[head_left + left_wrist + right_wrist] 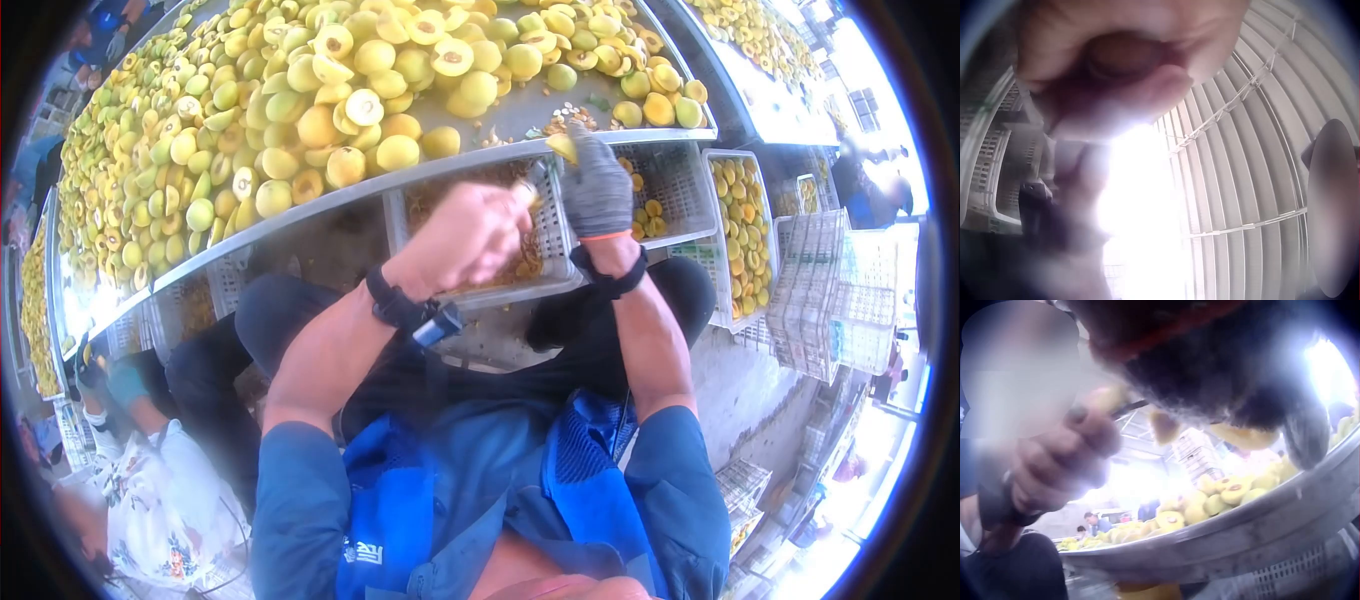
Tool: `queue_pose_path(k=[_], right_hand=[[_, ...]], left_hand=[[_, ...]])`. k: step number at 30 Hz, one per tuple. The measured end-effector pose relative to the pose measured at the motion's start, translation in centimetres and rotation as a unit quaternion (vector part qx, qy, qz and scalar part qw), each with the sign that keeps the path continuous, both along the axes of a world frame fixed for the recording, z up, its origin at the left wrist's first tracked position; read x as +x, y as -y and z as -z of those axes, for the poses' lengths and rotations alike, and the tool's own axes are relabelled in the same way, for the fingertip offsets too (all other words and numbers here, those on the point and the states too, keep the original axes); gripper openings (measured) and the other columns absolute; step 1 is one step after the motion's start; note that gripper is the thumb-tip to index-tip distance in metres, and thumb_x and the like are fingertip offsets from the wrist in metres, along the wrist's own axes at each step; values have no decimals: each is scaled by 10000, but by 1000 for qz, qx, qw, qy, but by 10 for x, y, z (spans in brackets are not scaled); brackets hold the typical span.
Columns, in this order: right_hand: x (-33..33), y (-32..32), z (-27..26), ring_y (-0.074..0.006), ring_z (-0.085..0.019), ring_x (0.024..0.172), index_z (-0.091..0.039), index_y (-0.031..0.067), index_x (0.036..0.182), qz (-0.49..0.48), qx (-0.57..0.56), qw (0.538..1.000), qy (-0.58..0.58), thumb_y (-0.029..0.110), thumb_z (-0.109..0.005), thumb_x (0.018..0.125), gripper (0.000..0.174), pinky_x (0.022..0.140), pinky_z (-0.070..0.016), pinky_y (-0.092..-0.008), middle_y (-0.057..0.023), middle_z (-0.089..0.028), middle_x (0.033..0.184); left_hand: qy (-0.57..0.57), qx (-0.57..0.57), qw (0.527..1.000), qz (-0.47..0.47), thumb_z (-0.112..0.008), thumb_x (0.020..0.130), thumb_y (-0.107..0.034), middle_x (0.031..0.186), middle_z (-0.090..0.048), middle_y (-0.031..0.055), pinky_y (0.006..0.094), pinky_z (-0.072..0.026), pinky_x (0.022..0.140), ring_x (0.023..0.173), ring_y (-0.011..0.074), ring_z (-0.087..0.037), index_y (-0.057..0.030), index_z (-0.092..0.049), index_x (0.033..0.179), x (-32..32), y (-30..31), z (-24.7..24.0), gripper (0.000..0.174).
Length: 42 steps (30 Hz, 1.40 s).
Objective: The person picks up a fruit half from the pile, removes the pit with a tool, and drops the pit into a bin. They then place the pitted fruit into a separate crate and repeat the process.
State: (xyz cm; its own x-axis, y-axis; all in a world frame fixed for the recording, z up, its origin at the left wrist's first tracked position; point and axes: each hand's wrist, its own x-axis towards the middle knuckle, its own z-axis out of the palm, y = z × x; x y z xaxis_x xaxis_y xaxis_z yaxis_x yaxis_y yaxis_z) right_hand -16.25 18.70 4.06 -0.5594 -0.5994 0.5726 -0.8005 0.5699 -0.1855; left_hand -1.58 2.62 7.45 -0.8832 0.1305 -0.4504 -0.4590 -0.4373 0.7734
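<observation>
My bare left hand point(465, 238) grips a small knife point(1130, 409) by its handle, its thin dark blade pointing toward my right hand. In the left wrist view the curled fingers point(1116, 103) fill the top, blurred. My right hand point(600, 190), in a grey glove with an orange cuff, pinches a yellow apricot piece point(562, 148) at its fingertips, just past the table's near edge. In the right wrist view a yellow apricot piece point(1244, 435) shows under the glove, and a smaller yellow piece point(1164, 427) appears near the blade. Both hands are close together over a crate.
A metal-edged table point(300, 208) bears a heap of apricots point(370, 60), whole and halved, with loose pits point(568, 118) near its edge. Below stand a white crate point(560, 235) between my knees and a full apricot crate point(742, 240) at right. Stacked crates point(835, 290) stand farther right; another person sits at left.
</observation>
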Motion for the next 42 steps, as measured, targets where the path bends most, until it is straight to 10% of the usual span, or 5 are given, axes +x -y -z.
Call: queue_pose_path(k=[8,14,29,38,42], right_hand=[[-5,-33,-28,-185,-739,739,-655,-33,1278,-8,-226,736,638,-34,-695,833,447,647,-608,-303,-108,-745,966],[-57,-118,-9,-299,-730,992,-649,1,1320,197,108,936,269,79,-729,827,506,853,-596,-391,-177,-719,1179],[-223,-20,16,-372,-680,1135,-729,198,1256,162,428,871,176,210,-637,902,366,932,-550,-451,-168,-710,1240],[-140,-47,-52,-196,-699,1029,-670,30,1324,-52,-143,796,586,92,-674,892,436,813,-576,-304,-91,-733,1181],[-72,-43,-41,-255,-698,1099,-649,45,1313,-187,-47,951,241,65,-752,812,511,911,-567,-355,-123,-712,1241]], left_hand=[[-172,-464,867,59,-639,988,-291,669,-626,200,427,-461,575,598,351,-604,31,-612,815,4,-3,45,367],[-145,-552,818,65,-650,949,-319,779,-630,310,522,-487,690,775,494,-626,51,-616,848,7,-5,47,385],[-123,-561,808,132,-639,947,-395,850,-690,297,550,-540,779,845,482,-679,28,-662,963,0,-17,39,424],[-174,-476,862,5,-649,972,-316,725,-627,274,489,-490,661,678,440,-613,37,-610,880,5,-3,40,367],[-204,-363,908,-47,-621,1010,-264,684,-591,129,373,-449,599,618,233,-537,33,-628,926,4,-6,32,308]])
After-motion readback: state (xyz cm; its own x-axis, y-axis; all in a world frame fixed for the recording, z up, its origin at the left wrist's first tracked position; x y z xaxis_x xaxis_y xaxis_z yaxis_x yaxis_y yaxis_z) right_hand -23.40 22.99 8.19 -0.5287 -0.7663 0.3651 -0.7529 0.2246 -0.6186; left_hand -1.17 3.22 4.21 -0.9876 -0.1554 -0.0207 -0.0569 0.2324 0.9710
